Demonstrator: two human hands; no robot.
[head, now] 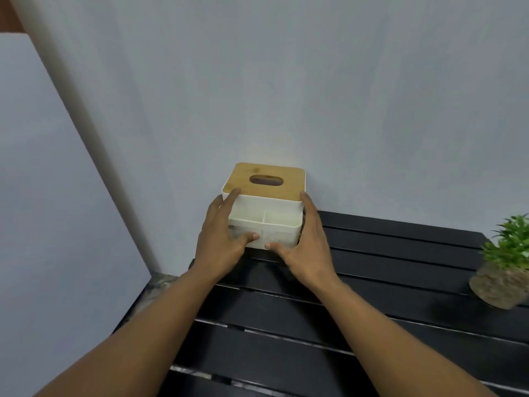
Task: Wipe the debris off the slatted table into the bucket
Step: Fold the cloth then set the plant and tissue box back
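Soft, even, rather dim light is seen throughout. Faint shadows are cast beneath both hands onto the dark worktop (372,282). The plant (506,247) at the right edge is blurred and stretched.

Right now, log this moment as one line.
both hands: left hand, right hand gripping tissue box | slatted table back-left | wiping not begun

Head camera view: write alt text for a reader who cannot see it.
Two bare hands, left hand and right hand, grip the sides of a white plastic tissue box with a bamboo lid at the far corner of a black slatted table, against a grey wall. A small green potted plant stands at the right edge.
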